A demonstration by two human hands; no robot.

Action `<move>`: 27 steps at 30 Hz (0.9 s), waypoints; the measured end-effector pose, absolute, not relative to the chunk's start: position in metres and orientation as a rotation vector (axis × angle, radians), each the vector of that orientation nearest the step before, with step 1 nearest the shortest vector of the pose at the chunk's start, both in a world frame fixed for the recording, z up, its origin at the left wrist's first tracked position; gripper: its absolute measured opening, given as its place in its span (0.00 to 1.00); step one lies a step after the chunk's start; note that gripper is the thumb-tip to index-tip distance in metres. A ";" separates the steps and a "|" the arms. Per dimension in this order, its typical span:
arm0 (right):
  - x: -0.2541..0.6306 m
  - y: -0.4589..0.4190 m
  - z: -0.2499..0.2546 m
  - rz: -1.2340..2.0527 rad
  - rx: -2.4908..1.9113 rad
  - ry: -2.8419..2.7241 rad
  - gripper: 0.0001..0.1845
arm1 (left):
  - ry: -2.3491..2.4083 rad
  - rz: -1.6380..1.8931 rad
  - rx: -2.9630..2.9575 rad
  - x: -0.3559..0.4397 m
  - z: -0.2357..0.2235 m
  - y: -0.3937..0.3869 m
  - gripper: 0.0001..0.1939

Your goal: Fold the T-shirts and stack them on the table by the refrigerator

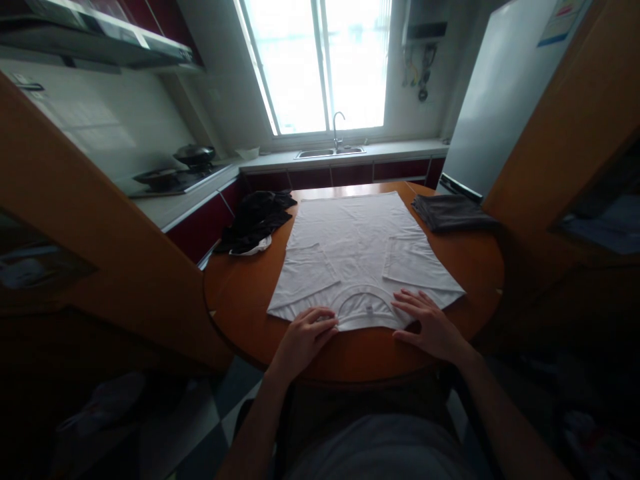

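A white T-shirt (355, 233) lies spread flat on the round wooden table (345, 360), its neckline nearest me and its hem toward the window. Both sleeves are turned inward over the body. My left hand (305, 337) rests on the shoulder edge left of the collar, fingers laid over the cloth and slightly bent. On the other side of the collar (367, 310), my right hand (430, 327) touches the shirt with its fingers spread and its thumb apart near the table edge. Neither hand lifts the fabric.
A crumpled pile of black clothes (260, 217) with a white piece sits at the table's left. Folded dark grey cloth (453, 212) lies at the right. Beyond are a sink (330, 153), a stove with a pan (195, 155), and a refrigerator (500, 93).
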State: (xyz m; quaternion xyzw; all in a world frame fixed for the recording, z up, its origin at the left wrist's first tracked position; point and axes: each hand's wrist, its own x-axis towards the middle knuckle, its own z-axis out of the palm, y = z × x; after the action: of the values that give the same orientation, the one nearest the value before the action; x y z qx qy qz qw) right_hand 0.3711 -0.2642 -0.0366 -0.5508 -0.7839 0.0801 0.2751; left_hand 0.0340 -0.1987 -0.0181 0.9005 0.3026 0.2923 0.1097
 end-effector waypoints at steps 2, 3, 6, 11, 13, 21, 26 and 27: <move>0.371 -0.264 -0.039 0.191 -1.473 -2.087 0.29 | 0.896 0.857 2.630 0.034 -0.018 -0.199 0.08; 0.371 -0.264 -0.040 0.175 -1.467 -2.073 0.27 | 0.897 0.858 2.620 0.034 -0.018 -0.198 0.09; 0.373 -0.264 -0.041 0.140 -1.435 -2.040 0.22 | 0.884 0.874 2.608 0.034 -0.019 -0.198 0.11; 0.373 -0.266 -0.037 0.176 -1.383 -2.068 0.27 | 0.893 0.844 2.637 0.034 -0.019 -0.199 0.21; 0.372 -0.267 -0.036 0.182 -1.383 -2.061 0.27 | 0.912 0.831 2.636 0.035 -0.019 -0.200 0.20; 0.370 -0.269 -0.034 0.125 -1.313 -2.029 0.22 | 1.099 0.930 2.599 0.033 -0.027 -0.194 0.09; 0.370 -0.269 -0.035 0.119 -1.260 -2.006 0.18 | 1.093 0.878 2.620 0.032 -0.028 -0.193 0.11; 0.370 -0.269 -0.035 0.125 -1.255 -2.004 0.18 | 1.100 0.879 2.617 0.032 -0.028 -0.193 0.12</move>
State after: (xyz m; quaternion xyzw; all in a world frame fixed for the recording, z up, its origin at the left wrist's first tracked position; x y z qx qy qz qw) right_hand 0.3701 -0.2692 -0.0354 -0.4909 -0.7837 0.0489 0.3774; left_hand 0.0316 -0.1931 -0.0280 0.8774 0.3687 0.2949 0.0849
